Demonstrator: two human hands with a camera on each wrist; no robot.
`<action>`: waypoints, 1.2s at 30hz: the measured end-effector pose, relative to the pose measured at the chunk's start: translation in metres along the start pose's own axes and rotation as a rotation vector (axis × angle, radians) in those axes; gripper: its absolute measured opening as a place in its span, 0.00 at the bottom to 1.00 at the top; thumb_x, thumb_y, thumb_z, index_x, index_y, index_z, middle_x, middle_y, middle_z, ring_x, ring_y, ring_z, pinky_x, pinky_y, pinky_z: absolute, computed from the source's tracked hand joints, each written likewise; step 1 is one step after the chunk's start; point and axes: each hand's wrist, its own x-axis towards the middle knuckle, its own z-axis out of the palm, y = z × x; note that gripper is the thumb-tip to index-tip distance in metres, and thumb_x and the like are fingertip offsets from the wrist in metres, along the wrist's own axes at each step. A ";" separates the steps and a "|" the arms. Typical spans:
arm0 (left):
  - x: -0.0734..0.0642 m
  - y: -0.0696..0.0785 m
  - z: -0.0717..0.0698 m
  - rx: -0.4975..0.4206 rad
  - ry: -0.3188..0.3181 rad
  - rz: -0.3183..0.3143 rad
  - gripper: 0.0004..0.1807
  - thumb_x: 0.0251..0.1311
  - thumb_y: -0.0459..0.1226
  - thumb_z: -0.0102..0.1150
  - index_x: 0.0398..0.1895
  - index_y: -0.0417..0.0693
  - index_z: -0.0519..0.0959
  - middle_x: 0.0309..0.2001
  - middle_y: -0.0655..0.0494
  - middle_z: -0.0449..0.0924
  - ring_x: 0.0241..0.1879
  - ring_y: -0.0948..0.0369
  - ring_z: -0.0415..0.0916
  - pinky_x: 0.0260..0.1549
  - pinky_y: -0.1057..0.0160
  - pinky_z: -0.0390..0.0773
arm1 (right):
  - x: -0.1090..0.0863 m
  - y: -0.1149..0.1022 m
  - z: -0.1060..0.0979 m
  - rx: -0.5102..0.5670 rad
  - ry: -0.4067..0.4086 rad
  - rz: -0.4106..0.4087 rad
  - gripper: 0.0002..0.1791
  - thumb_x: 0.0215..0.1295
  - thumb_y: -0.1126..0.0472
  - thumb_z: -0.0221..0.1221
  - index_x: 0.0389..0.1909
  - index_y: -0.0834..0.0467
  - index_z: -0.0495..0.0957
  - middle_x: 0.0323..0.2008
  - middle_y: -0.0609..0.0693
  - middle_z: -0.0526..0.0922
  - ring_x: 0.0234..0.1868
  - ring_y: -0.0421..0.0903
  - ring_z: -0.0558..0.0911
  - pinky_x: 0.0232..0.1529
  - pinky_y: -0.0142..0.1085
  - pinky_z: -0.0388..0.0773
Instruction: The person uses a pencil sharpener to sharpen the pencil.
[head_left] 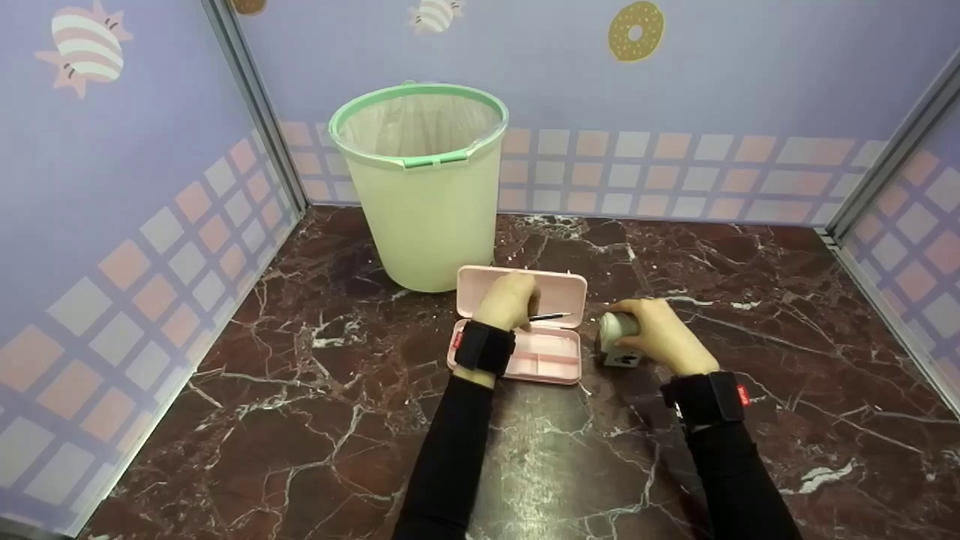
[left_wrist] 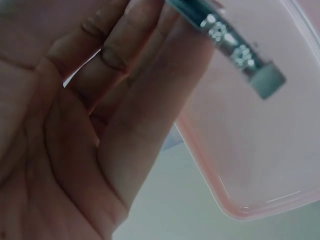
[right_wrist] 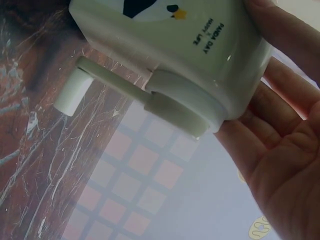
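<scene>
My left hand [head_left: 510, 300] pinches a dark pencil [head_left: 551, 316] over an open pink pencil case [head_left: 566, 289]. Up close in the left wrist view, the pencil [left_wrist: 232, 44] has a shiny metal band and a pale eraser end. To the right of the case, my right hand [head_left: 664, 334] grips a whitish crank pencil sharpener [head_left: 619, 330] low over the table. In the right wrist view a panda-like picture and small lettering mark the sharpener [right_wrist: 200, 52], and its crank handle [right_wrist: 112, 82] sticks out from one end.
A pale green trash bin [head_left: 431, 217] with a liner and green rim stands just behind the case. Compartments divide the case's lower half [head_left: 551, 364]. Small light bits [head_left: 517, 259] dot the dark marbled tabletop [head_left: 300, 420]. Patterned panels [head_left: 697, 90] enclose the back and sides.
</scene>
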 end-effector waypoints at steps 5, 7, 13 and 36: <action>-0.001 -0.006 -0.001 -0.027 -0.038 -0.050 0.11 0.36 0.25 0.77 0.27 0.39 0.86 0.37 0.48 0.87 0.41 0.51 0.82 0.46 0.59 0.81 | 0.000 0.000 0.000 -0.006 0.002 -0.012 0.26 0.46 0.71 0.70 0.52 0.67 0.81 0.45 0.64 0.86 0.45 0.59 0.83 0.50 0.54 0.78; 0.000 -0.008 -0.001 -0.018 -0.052 -0.063 0.11 0.36 0.25 0.77 0.27 0.40 0.86 0.38 0.48 0.87 0.43 0.52 0.82 0.47 0.59 0.81 | 0.000 -0.001 -0.001 -0.003 0.001 -0.008 0.26 0.46 0.71 0.70 0.52 0.67 0.81 0.45 0.64 0.86 0.45 0.60 0.83 0.50 0.54 0.78; 0.003 -0.021 0.004 0.009 -0.083 -0.094 0.11 0.38 0.27 0.77 0.28 0.43 0.87 0.38 0.49 0.88 0.43 0.53 0.83 0.49 0.60 0.81 | -0.001 0.000 0.000 0.008 -0.003 0.007 0.26 0.47 0.71 0.70 0.52 0.68 0.80 0.45 0.64 0.86 0.45 0.60 0.83 0.51 0.54 0.78; 0.012 -0.040 0.024 0.196 -0.120 -0.398 0.13 0.60 0.34 0.59 0.46 0.50 0.86 0.56 0.53 0.83 0.55 0.55 0.81 0.49 0.51 0.82 | 0.000 0.002 0.000 -0.008 0.012 -0.027 0.26 0.47 0.71 0.71 0.51 0.67 0.81 0.44 0.65 0.86 0.43 0.60 0.83 0.48 0.54 0.79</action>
